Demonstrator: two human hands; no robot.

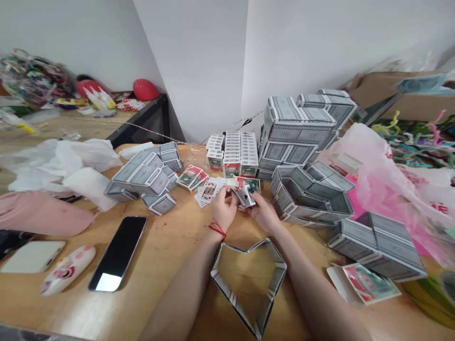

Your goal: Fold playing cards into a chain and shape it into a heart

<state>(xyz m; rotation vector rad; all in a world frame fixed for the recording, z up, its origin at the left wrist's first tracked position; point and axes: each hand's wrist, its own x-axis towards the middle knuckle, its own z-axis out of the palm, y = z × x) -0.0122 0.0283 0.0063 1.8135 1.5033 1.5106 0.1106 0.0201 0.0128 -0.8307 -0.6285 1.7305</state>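
Note:
My left hand [224, 207] and my right hand [265, 213] meet at the middle of the table, their fingers closed around a few playing cards [244, 195]. A black club shows on the front card. Just left of my hands lie loose face-up playing cards [208, 189], with a court card among them. Behind my fingers rests a red and green card box [249, 183]. Between my forearms stands a heart-shaped frame [232, 299] made of joined playing cards. How many cards are in my grip cannot be made out.
Card boxes [232, 147] stand in rows at the back. Stacked heart-shaped card structures [289, 128] rise at right, with more card pieces [142, 173] at left. A phone [118, 253], a computer mouse [69, 270] and an opened card box [371, 282] lie nearer.

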